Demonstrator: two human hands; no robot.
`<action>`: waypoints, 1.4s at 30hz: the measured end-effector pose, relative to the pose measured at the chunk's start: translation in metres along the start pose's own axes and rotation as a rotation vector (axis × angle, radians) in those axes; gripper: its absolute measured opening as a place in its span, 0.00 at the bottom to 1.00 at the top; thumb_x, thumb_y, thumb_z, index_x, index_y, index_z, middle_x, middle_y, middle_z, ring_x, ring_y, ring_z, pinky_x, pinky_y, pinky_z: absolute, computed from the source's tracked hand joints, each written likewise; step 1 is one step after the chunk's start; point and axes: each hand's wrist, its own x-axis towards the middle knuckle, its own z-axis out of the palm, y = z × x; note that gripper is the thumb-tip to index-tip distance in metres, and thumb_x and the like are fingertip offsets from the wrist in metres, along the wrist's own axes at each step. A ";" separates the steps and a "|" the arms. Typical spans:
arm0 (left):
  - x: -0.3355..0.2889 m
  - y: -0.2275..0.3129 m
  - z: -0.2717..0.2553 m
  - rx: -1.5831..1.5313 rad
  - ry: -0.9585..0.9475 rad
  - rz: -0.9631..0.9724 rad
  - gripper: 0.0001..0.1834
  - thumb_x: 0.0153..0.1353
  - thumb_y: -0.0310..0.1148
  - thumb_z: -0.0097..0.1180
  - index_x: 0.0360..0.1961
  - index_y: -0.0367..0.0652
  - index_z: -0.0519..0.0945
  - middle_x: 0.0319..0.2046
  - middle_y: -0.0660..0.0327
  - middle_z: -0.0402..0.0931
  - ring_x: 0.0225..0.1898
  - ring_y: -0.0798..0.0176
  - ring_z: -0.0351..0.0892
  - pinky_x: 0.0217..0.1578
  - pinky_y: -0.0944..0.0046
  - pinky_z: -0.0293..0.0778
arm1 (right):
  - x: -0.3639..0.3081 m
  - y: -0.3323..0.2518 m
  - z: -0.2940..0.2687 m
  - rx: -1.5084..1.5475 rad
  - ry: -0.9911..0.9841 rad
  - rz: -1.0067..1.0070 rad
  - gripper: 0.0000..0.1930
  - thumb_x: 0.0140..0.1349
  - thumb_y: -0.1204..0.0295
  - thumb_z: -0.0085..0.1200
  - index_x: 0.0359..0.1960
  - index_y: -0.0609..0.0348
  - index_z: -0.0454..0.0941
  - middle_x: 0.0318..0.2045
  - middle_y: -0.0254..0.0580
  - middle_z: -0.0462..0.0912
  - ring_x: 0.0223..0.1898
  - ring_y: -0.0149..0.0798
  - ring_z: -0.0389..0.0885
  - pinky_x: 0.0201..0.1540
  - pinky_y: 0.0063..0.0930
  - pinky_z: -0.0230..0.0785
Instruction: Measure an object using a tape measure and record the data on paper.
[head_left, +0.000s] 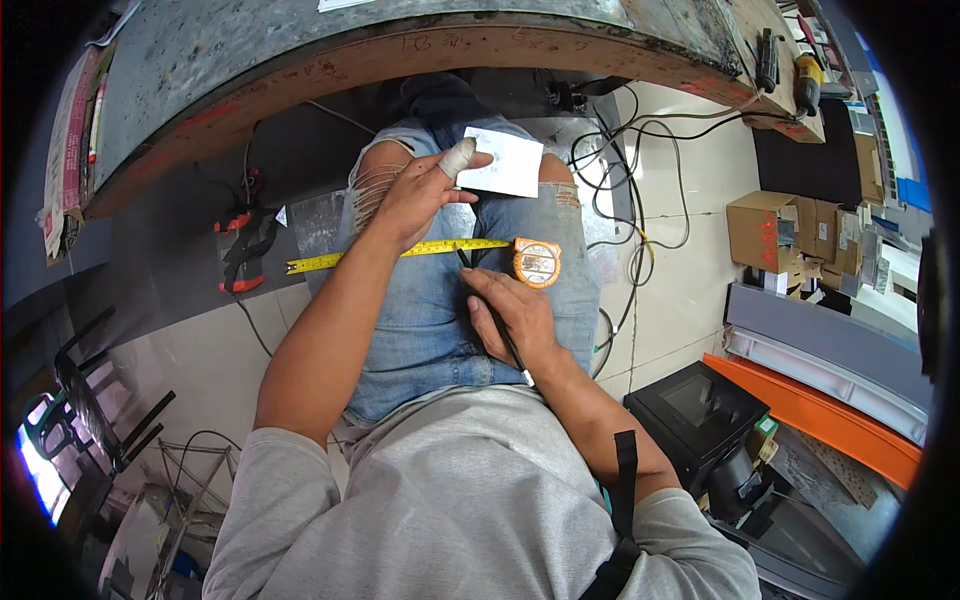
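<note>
Fingers [490, 284] of the right hand [515, 318] are closed around a slim black pen [513, 352], its tip pointing away from the body, near the lower edge of the yellow blade [435, 247] of a tape measure; whether tip and blade touch cannot be told. The blade's long axis runs left to right across the thighs, its left end slightly nearer the body, while the orange case [537, 263] rests on the right thigh, just ahead and to the right of those fingers. The right hand is nearer the case. Beyond the blade, the left hand [422, 195] grips a white card [510, 165], one digit wrapped; its forearm crosses over the blade. Further out come torn jeans [400, 315], the bench [450, 45] ahead, cables [640, 190] to the right and a red-and-black tool [245, 245] to the left.
</note>
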 end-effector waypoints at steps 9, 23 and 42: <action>0.001 -0.001 -0.001 -0.007 -0.019 0.002 0.33 0.73 0.59 0.50 0.57 0.38 0.83 0.62 0.56 0.77 0.62 0.62 0.74 0.52 0.62 0.77 | 0.000 0.000 0.001 -0.008 -0.007 0.014 0.16 0.64 0.75 0.57 0.54 0.59 0.81 0.44 0.48 0.86 0.38 0.49 0.86 0.39 0.36 0.79; 0.002 -0.003 -0.002 -0.009 -0.011 0.002 0.31 0.74 0.56 0.49 0.57 0.38 0.83 0.63 0.55 0.76 0.62 0.62 0.74 0.51 0.62 0.78 | 0.003 -0.001 0.001 -0.008 -0.011 0.017 0.16 0.64 0.75 0.57 0.53 0.59 0.81 0.45 0.49 0.86 0.39 0.49 0.87 0.40 0.36 0.80; 0.002 -0.003 -0.003 -0.028 -0.016 -0.001 0.33 0.73 0.59 0.50 0.57 0.39 0.83 0.62 0.56 0.76 0.62 0.62 0.73 0.52 0.61 0.78 | 0.003 -0.003 0.000 -0.009 -0.025 0.038 0.16 0.64 0.74 0.57 0.54 0.59 0.81 0.45 0.49 0.86 0.40 0.49 0.87 0.41 0.36 0.80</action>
